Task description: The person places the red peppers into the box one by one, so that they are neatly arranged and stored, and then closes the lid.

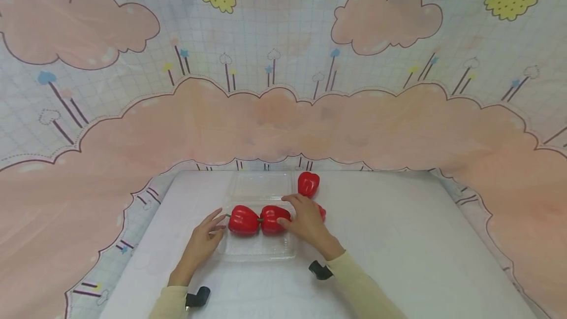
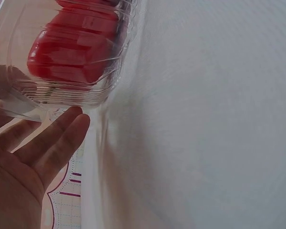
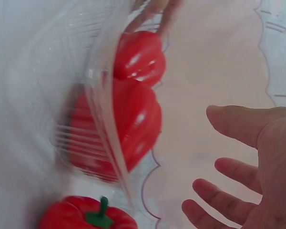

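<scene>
Two red bell peppers, the left one (image 1: 243, 221) and the right one (image 1: 270, 220), lie side by side in a clear plastic clamshell box (image 1: 257, 250), its lid (image 1: 261, 185) folded back. My left hand (image 1: 204, 240) is at the box's left end by a pepper stem, fingers fairly straight; in the left wrist view, fingertips (image 2: 81, 121) are right at the box wall. My right hand (image 1: 307, 218) hovers over the right pepper's edge with spread fingers. In the right wrist view, this hand (image 3: 243, 181) holds nothing, apart from the peppers.
Outside the box, one red pepper (image 1: 308, 184) lies beside the lid's right edge. Another pepper (image 1: 322, 212) is partly hidden behind my right hand; a green-stemmed pepper (image 3: 86, 217) shows beside the box. A white table (image 1: 398, 240) stands before a cloud-patterned cloth (image 1: 283, 127).
</scene>
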The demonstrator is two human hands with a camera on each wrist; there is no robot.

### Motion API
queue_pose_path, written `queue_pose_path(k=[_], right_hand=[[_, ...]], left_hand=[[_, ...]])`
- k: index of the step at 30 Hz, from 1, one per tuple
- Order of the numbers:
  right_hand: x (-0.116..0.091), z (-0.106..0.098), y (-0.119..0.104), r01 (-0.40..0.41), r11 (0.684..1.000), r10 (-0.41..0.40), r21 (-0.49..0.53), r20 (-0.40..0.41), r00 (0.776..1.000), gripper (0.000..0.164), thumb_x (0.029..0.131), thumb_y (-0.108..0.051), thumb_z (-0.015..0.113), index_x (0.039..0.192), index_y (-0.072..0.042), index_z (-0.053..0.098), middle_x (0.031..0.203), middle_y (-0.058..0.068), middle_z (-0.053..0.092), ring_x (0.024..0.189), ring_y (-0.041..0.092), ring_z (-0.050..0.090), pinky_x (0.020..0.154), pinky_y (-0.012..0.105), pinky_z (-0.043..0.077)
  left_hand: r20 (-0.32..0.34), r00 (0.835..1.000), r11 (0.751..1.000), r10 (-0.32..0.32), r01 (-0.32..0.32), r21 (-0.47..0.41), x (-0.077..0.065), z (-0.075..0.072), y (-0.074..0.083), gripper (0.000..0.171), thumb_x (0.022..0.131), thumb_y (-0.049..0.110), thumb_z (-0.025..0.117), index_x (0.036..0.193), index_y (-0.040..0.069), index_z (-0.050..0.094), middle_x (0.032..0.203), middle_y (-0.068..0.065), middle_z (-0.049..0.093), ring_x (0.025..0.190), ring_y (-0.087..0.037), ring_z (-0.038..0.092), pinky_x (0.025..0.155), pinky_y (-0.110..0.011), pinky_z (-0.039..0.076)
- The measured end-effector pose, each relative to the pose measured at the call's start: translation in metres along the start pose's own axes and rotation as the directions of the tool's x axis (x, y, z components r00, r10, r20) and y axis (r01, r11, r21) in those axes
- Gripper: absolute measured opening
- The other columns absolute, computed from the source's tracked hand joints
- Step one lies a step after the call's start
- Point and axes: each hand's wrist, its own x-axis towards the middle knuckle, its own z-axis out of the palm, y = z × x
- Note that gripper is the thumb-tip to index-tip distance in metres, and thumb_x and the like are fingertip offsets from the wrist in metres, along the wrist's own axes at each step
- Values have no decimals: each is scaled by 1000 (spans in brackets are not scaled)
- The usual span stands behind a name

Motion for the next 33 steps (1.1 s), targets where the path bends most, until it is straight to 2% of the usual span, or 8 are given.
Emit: queue_pose_path(k=[5, 14, 22, 28, 33], right_hand=[[-8, -14, 0, 0, 999, 1, 44, -23, 1000, 58, 79, -31, 80, 131, -19, 58, 135, 7, 57, 126, 29, 52, 103, 61, 47], [-14, -25, 12, -26, 999, 27, 27, -53, 998, 59, 79, -30, 80, 132, -19, 57, 137, 7, 56, 128, 29, 50, 101, 55, 51], [-17, -25, 32, -41, 998, 44, 46, -67, 997, 59, 77, -28, 82, 130, -18, 58, 136, 7, 56, 127, 29, 51, 98, 54, 54], [-21, -24, 44, -45, 997, 50, 58, -87, 995, 57, 79, -29, 81, 130, -17, 58, 134, 7, 58, 125, 28, 53, 99, 53, 54], [-27, -21, 51, -29, 997, 37, 70, -120, 992, 55, 80, -29, 80, 128, -16, 59, 128, 5, 61, 119, 26, 57, 96, 48, 57]], left_hand=[[-7, 1000, 1000, 8, -8, 7, 0, 0, -1, 46, 90, 2, 60, 135, 5, 58, 152, -12, 46, 109, -31, 69, 88, -39, 60], [5, 1000, 1000, 0, 0, -4, 0, -1, -2, 46, 90, 3, 59, 136, 5, 57, 153, -12, 44, 110, -32, 69, 89, -40, 59], [-5, 1000, 1000, 19, -19, 1, 1, 0, -3, 46, 90, 3, 59, 136, 5, 57, 152, -13, 45, 109, -32, 69, 87, -40, 60], [10, 1000, 1000, -9, 9, -7, 1, 0, -2, 47, 91, 5, 59, 137, 7, 56, 153, -10, 45, 112, -31, 68, 90, -40, 59], [14, 1000, 1000, -15, 16, -17, 1, 0, -2, 47, 91, 3, 59, 137, 6, 56, 153, -11, 44, 112, -32, 68, 90, -41, 59]])
